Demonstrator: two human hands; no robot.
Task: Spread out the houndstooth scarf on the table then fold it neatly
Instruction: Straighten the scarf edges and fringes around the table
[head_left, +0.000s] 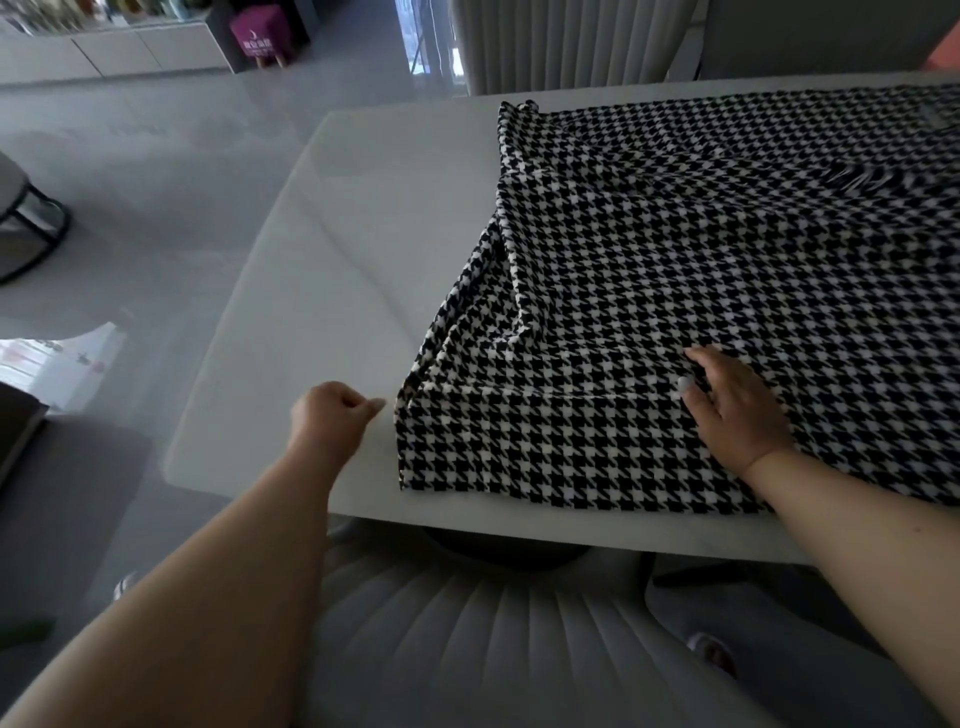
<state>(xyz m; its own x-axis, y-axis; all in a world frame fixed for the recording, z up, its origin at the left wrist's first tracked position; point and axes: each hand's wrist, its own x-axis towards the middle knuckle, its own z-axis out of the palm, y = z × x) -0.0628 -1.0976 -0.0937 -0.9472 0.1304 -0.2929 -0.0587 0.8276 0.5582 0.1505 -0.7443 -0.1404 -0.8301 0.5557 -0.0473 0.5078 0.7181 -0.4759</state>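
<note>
Houndstooth scarf (701, 270) lying in loose layers on the right part of the white desk (337, 249), seen from my head camera. My right hand (737, 410) rests flat on the upper layer near the front edge, fingers straight and spread, pressing the cloth without gripping it. My left hand (332, 415) hangs over bare desk just beside the scarf's left front corner, fingers curled in with thumb and forefinger brought together; this grip is narrow and, as far as I can tell, holds nothing.

Points of risk, as I judge them:

- A raised ridge (519, 312) stands along the left side of the top layer, and the layers below do not line up at their left edges. Folding over this would lock in a crooked crease.
- The fringe (498, 179) lies partway across the cloth towards the far right. If it is trapped inside a fold, the stack will sit lumpy.
- The front edge of the scarf lies near the desk's front edge. A pull toward me could drag it over the rim and onto the chair (467, 623) below.
- My right palm pins only one spot. Tugging the corner with my left hand while that pin holds could skew the weave rather than flatten it.
</note>
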